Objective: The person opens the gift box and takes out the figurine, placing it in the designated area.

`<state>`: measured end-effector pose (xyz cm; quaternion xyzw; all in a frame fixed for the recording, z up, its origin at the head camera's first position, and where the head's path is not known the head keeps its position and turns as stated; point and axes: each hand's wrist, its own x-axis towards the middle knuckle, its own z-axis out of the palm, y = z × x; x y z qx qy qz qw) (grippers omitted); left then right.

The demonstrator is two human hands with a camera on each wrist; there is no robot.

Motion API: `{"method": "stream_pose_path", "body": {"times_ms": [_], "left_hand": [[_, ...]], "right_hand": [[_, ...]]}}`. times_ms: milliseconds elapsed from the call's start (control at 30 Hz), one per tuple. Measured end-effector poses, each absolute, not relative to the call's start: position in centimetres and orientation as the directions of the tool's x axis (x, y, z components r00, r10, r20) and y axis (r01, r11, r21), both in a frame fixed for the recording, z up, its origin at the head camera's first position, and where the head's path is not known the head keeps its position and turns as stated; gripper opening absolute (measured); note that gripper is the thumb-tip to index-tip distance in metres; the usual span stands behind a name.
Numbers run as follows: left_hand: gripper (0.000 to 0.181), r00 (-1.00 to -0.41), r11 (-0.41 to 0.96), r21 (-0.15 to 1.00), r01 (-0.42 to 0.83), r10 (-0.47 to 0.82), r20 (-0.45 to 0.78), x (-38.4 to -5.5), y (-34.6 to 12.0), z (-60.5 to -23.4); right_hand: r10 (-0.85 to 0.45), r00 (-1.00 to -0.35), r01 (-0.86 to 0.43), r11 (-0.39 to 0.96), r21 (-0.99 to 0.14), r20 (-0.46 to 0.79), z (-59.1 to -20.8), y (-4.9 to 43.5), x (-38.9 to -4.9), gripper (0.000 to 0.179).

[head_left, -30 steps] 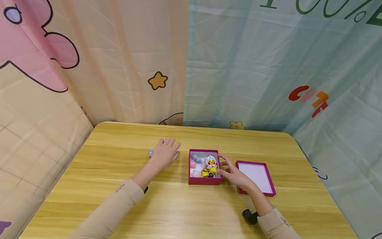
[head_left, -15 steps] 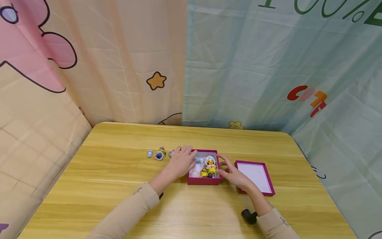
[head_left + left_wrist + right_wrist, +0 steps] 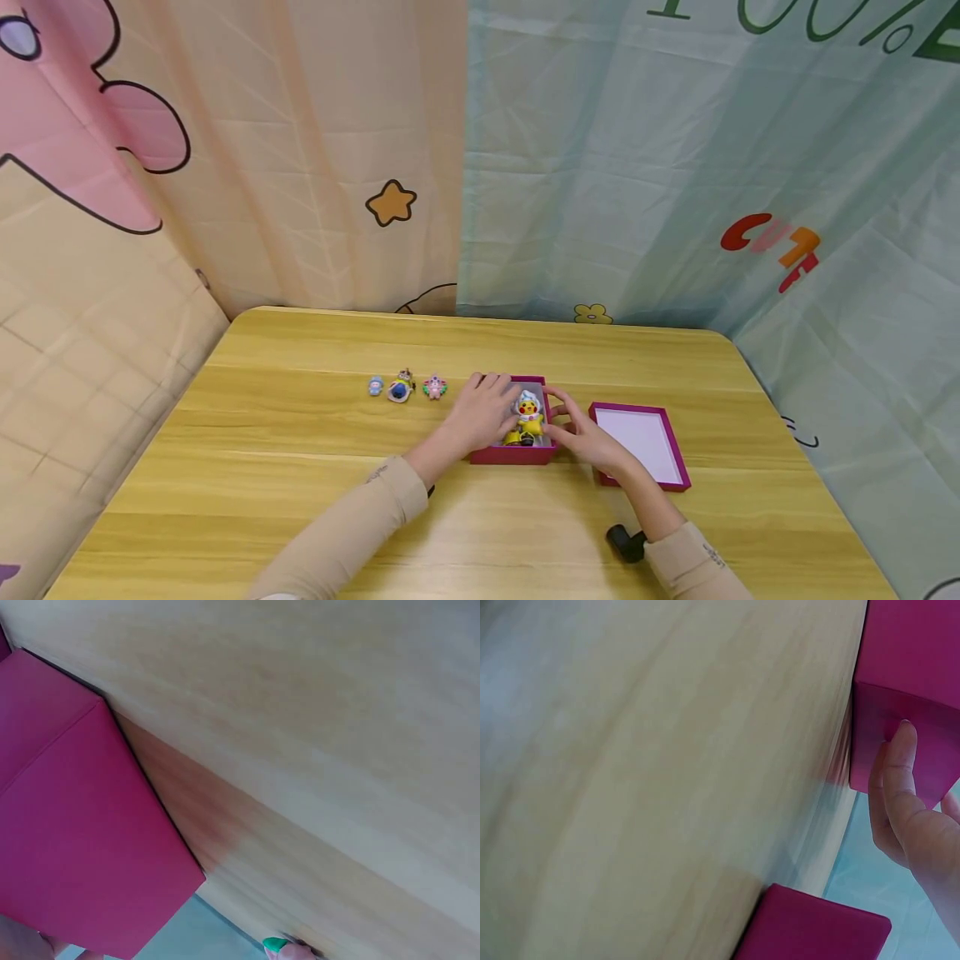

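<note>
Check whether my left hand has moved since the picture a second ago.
Yes, to the right: in the head view, the left hand was left of the open box then, and now it is over the box's left part.

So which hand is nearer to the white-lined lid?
Right. The right hand is at the right side of the box, just left of the lid; the left hand is over the box's left part, farther off.
</note>
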<state>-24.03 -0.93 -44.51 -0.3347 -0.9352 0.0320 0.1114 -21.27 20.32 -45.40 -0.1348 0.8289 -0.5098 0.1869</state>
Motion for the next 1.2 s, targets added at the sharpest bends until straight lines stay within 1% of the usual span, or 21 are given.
{"method": "stream_pose_path", "body": {"times_ms": [467, 767, 933, 1000, 1200], "left_hand": [[0.062, -0.767, 0.773, -0.171, 0.61, 0.631, 0.115, -24.7, 0.0, -45.0], [0.075, -0.773, 0.773, -0.195, 0.604, 0.627, 0.09, -24.9, 0.5, -45.0], [0.084, -0.785, 0.775, -0.221, 0.592, 0.617, 0.061, -24.9, 0.8, -45.0], [0.084, -0.789, 0.779, -0.221, 0.587, 0.611, 0.056, -25.0, 1.0, -45.1], [0.08, -0.802, 0.795, -0.199, 0.573, 0.594, 0.062, -25.0, 1.3, -45.1]], "right_hand": [[-0.401, -0.896, -0.009, 0.443, -0.896, -0.19, -45.3, 20.2, -21.3, 0.065], [-0.403, -0.896, -0.013, 0.444, -0.896, -0.186, -45.4, 20.4, -21.3, 0.064], [-0.417, -0.888, -0.01, 0.438, -0.899, -0.193, -43.2, 19.6, -20.4, 0.063], [-0.416, -0.887, -0.003, 0.44, -0.898, -0.201, -42.4, 19.3, -20.1, 0.062], [-0.414, -0.887, -0.005, 0.448, -0.894, -0.203, -42.3, 19.2, -20.1, 0.063]]}}
